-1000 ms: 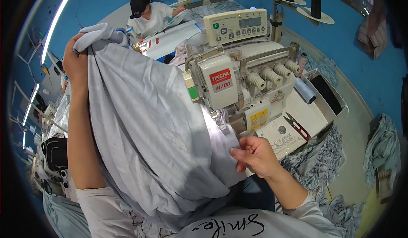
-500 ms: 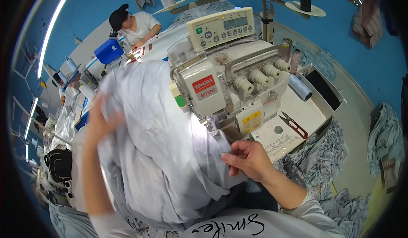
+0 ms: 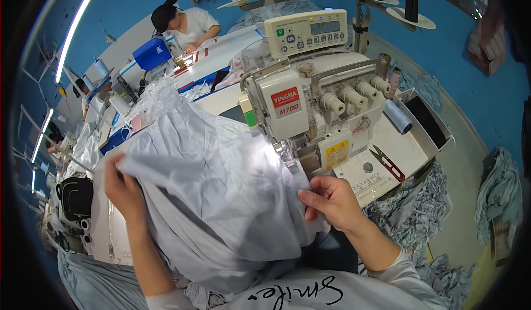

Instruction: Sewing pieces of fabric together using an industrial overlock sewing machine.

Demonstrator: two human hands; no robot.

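A large piece of light grey fabric [image 3: 232, 205] spreads over the bed of a white overlock sewing machine [image 3: 323, 138] and hangs toward my lap. At the left, my left hand [image 3: 124, 193] is closed on a raised fold of the fabric. My right hand [image 3: 334, 204] pinches the fabric's right edge between thumb and fingers, just in front of the presser foot [image 3: 286, 152]. A bright lamp lights the cloth beside the foot. The fabric covers what lies under its folds.
Thread snips [image 3: 390, 165] lie on the machine's right-hand plate, near a blue-grey thread cone [image 3: 398, 116]. Trimmed scraps [image 3: 412, 213] are heaped below it. Beyond, a co-worker in a dark cap [image 3: 188, 25] sits by a blue machine [image 3: 152, 54]. A black bag [image 3: 76, 198] is at the left.
My left hand has come down from above the cloth and now grips a fold at the left. The raised fabric has dropped, baring the table behind. My right hand still pinches the edge.
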